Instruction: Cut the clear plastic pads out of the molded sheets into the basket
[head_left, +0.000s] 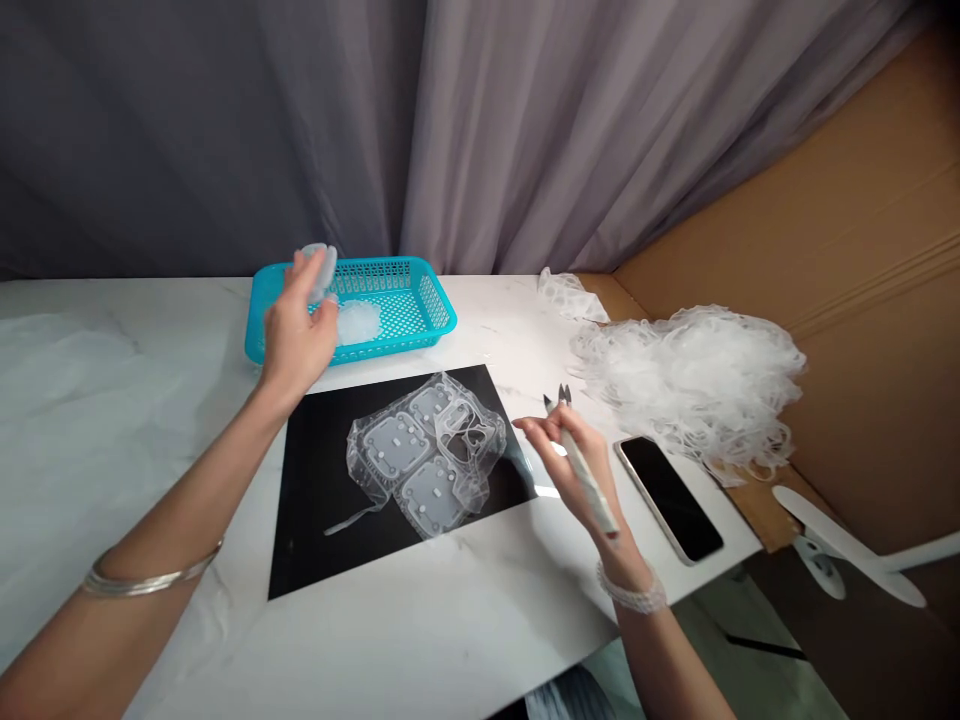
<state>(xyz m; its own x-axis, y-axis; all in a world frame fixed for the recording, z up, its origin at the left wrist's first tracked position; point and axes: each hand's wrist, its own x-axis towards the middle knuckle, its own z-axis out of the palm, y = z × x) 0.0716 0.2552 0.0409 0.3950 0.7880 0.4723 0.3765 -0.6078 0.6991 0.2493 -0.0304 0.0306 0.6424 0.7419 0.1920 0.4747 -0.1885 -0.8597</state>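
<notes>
My left hand (294, 335) is over the left end of the blue basket (442, 325), its fingers closed on a translucent plastic piece (321, 275). Another whitish translucent piece (360, 322) lies on the basket's floor. In my right hand (585, 470) is a pair of snips (589, 475) with dark tips and a pale handle lying across the palm; the index finger points left. Between the hands, a clear molded plastic sheet (394, 447) with rounded-square parts rests on a black mat (315, 540). One side of it has an open, ragged gap, and a thin strip trails to the left.
A heap of clear plastic scraps (697, 380) stands at the right, with a smaller scrap (570, 295) behind it. A phone (670, 498) lies near the right edge of the white table (420, 640). Cardboard (862, 220) borders the right, and a grey curtain (480, 130) the back.
</notes>
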